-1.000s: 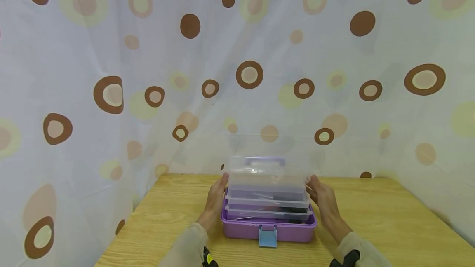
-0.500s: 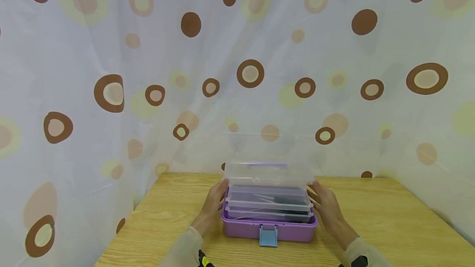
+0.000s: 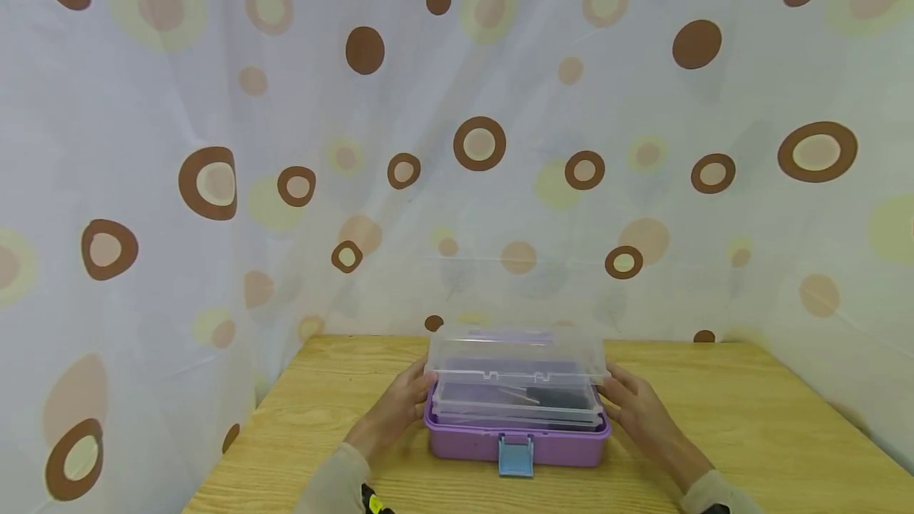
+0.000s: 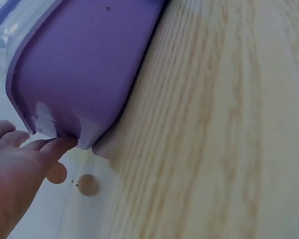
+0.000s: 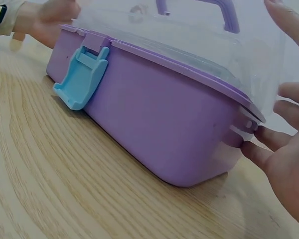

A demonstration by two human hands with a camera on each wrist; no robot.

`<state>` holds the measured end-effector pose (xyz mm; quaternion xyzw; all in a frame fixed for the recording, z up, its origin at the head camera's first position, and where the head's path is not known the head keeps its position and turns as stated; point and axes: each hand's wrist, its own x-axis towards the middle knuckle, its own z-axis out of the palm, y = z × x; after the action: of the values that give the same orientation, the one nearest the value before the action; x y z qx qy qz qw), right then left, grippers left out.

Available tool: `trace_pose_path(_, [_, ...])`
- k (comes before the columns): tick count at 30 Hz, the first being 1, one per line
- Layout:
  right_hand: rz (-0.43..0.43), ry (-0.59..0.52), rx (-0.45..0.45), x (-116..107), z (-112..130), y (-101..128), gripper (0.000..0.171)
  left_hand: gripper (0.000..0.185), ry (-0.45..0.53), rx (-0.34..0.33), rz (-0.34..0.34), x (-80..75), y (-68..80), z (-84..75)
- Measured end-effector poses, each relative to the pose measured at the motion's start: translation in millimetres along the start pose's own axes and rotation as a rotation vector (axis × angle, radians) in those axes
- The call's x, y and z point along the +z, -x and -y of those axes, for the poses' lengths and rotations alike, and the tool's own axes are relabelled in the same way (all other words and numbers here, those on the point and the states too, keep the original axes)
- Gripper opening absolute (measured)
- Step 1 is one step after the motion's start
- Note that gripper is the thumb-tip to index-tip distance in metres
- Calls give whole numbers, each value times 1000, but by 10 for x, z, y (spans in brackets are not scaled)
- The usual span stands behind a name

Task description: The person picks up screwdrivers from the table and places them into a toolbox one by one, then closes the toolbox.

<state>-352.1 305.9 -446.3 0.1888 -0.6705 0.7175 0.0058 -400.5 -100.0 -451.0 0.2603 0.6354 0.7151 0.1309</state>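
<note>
A purple storage box with a blue front latch stands on the wooden table. Its clear lid lies low over clear inner trays that hold dark items. My left hand presses straight fingers against the box's left end, fingertips at the lid's edge. My right hand does the same at the right end. In the right wrist view its spread fingers touch the lid and the box rim; the latch hangs unfastened. The left wrist view shows fingertips at the box's corner.
A white curtain with brown and yellow circles hangs close behind and to the left of the table. Bare wood surrounds the box on all sides, and the table's right edge runs near the curtain.
The clear lid has swung down from a raised tilt to lie almost flat over the trays. Both hands have come down with it along the box's ends.
</note>
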Motion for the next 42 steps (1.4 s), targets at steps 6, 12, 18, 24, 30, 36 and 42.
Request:
trace_pose_path(6, [118,-81,-36,-100,-76,44,67,78,81,11,72,-92,30,63])
trace_pose_path(12, [207,-128,-24,-166,-122,72,71,88,133,28,104,-105,57,74])
trace_pose_path(18, [289,-150,42,-222,-138,88,80,95,173,21,128,-123,70,105])
trace_pose_path(24, [339,-143,96,-263,-132,92,81,100,169,8,150,-148,69,121])
trace_pose_path(30, [391,-124,100,-291,-141,99,84,108,162,-6,166,-141,76,140])
trace_pose_path(36, [441,-122,84,-323,-188,99,88,112,119,-6,186,-157,93,175])
trace_pose_path(42, [471,-153,94,-334,-196,98,92,115,76,-11,235,-191,97,147])
